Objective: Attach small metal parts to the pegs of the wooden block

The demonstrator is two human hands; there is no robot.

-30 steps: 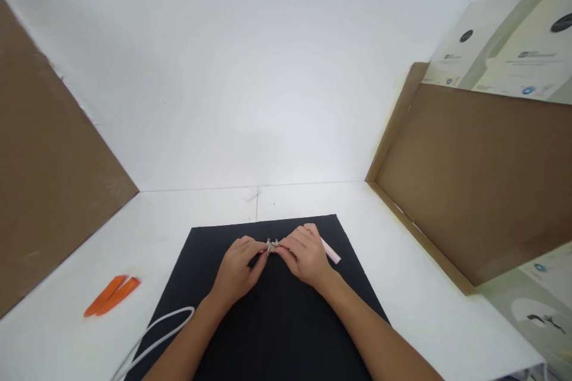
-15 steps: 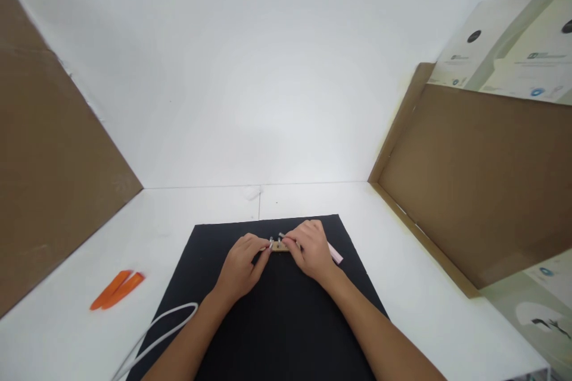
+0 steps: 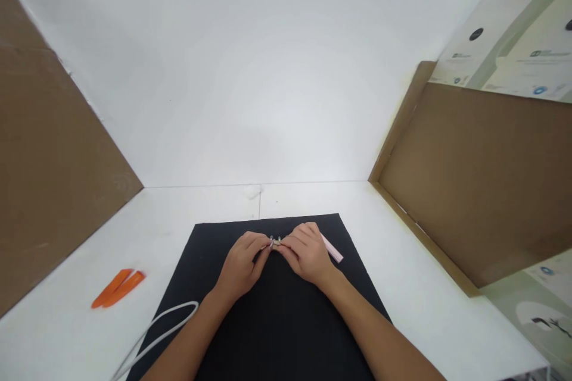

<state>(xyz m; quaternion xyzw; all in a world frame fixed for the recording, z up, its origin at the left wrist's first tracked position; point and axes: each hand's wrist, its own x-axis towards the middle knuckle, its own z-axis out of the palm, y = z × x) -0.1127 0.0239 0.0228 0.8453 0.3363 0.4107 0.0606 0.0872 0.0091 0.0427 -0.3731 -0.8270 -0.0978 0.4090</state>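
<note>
At the far middle of the black mat (image 3: 286,321), a small tan strip (image 3: 276,247), apparently wooden, carries small upright silvery metal pieces (image 3: 271,240). My left hand (image 3: 241,265) is closed at the strip's left end, thumb and forefinger pinching it beside a metal piece. From the other side, my right hand (image 3: 309,253) is closed too, its thumb and fingertips together against the strip. Whatever sits between the right fingertips is too small to make out. The right fingers cover the strip's right part.
A pale pink bar (image 3: 333,250) lies just right of my right hand. Two orange pieces (image 3: 117,289) rest on the white table at left. A white cable loop (image 3: 176,312) crosses the mat's left edge. Brown cardboard panels (image 3: 473,178) flank both sides.
My right fingertips have moved slightly left and lower onto the strip, covering more of it. The small metal piece at those fingertips is less visible now. My left hand stays nearly still.
</note>
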